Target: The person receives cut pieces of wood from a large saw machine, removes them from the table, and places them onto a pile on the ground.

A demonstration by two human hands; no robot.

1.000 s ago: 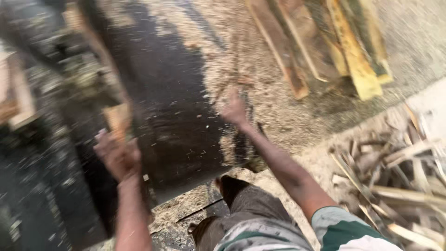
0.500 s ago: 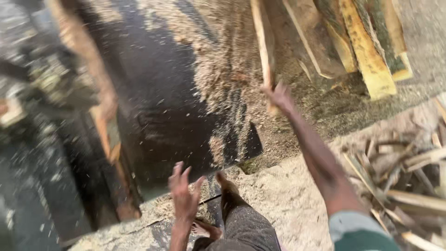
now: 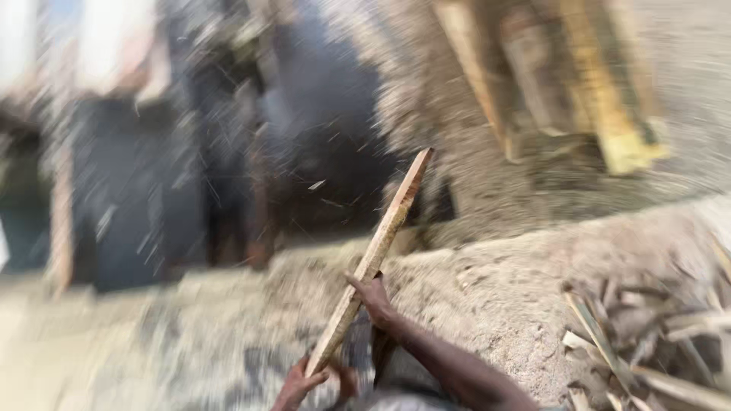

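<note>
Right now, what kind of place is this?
Probably an outdoor woodworking or sawmill yard. Sawdust covers the ground, planks are stacked at the back, offcuts are piled at the right, and both hands hold a wooden slat.

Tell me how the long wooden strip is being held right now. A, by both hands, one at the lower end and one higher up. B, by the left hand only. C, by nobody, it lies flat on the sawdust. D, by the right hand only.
A: the left hand grips the lower end of the wooden strip, while the right hand holds it higher up, and the strip slants up to the right.
</note>
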